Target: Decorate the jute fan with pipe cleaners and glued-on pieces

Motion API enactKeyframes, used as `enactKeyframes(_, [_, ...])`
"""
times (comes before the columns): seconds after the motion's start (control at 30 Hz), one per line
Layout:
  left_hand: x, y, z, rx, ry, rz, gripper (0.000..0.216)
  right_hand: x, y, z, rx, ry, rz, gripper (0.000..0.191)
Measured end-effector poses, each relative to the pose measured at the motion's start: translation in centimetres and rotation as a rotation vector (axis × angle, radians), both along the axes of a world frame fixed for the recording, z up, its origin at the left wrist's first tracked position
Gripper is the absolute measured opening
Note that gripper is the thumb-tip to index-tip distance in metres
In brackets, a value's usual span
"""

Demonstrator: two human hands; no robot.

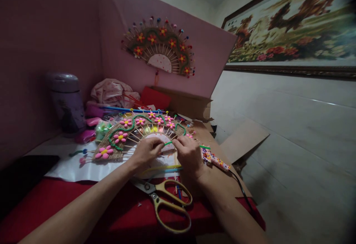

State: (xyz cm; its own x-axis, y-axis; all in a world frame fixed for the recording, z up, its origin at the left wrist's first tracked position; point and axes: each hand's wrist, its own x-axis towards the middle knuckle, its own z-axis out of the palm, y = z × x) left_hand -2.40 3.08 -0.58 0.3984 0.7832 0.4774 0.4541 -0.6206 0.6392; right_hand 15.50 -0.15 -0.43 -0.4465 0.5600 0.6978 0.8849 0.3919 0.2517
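Between my two hands a green pipe cleaner [168,143] is stretched out. My left hand [147,150] pinches one end of it, and my right hand [189,154] grips it farther along, its tail sticking out to the right. Just behind my hands lies a craft fan [104,152], with twine-wrapped sticks, pink flowers with yellow centres, a wavy green strip and beads on the stick ends. Its white half-round base [155,137] is partly covered by my hands. Scissors [167,195] with yellow handles lie in front of my hands, and yellow and blue strips [164,168] lie behind them.
A purple tumbler [66,103] stands at the left. Another fan [161,49] with orange flowers hangs on the pink board. A flower-patterned tool with a cord [218,161], perhaps a glue gun, lies right on brown cardboard [230,177]. Red cloth [111,203] covers the table's front.
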Motion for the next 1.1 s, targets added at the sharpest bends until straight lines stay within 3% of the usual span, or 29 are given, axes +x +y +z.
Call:
enactKeyframes(0.17, [0.2, 0.0, 0.0, -0.184, -0.052, -0.073, 0.024, 0.0, -0.2, -0.3, -0.016, 0.022, -0.001, 0.022])
enactKeyframes(0.37, [0.5, -0.1, -0.4, -0.201, -0.024, -0.072, 0.019, -0.2, -0.4, -0.6, -0.055, 0.029, 0.012, 0.018])
enactKeyframes(0.53, [1.0, -0.5, -0.4, -0.442, -0.385, 0.021, 0.017, -1.1, -0.8, -1.4, -0.039, 0.023, 0.051, 0.015])
enactKeyframes(0.63, [1.4, -0.8, -0.5, -0.636, -0.636, -0.003, 0.018, -1.8, -1.1, -1.7, -0.059, 0.061, 0.141, 0.018])
enactKeyframes(0.73, [1.4, -0.9, -0.4, -0.731, -0.734, -0.056, 0.019, -1.7, -1.2, -1.6, -0.085, 0.143, 0.18, 0.019])
enactKeyframes(0.87, [1.0, -0.9, 0.2, -0.627, -0.63, -0.055, 0.018, -1.0, -1.4, -1.0, -0.125, 0.217, 0.157, 0.024])
enactKeyframes(0.97, [0.7, -0.8, 0.5, -0.497, -0.485, -0.047, 0.017, -0.6, -1.5, -0.8, -0.118, 0.197, 0.113, 0.025])
enactKeyframes(1.1, [0.6, -0.7, 0.3, -0.455, -0.317, -0.083, 0.015, -0.4, -1.3, -1.0, -0.087, 0.128, 0.046, 0.026])
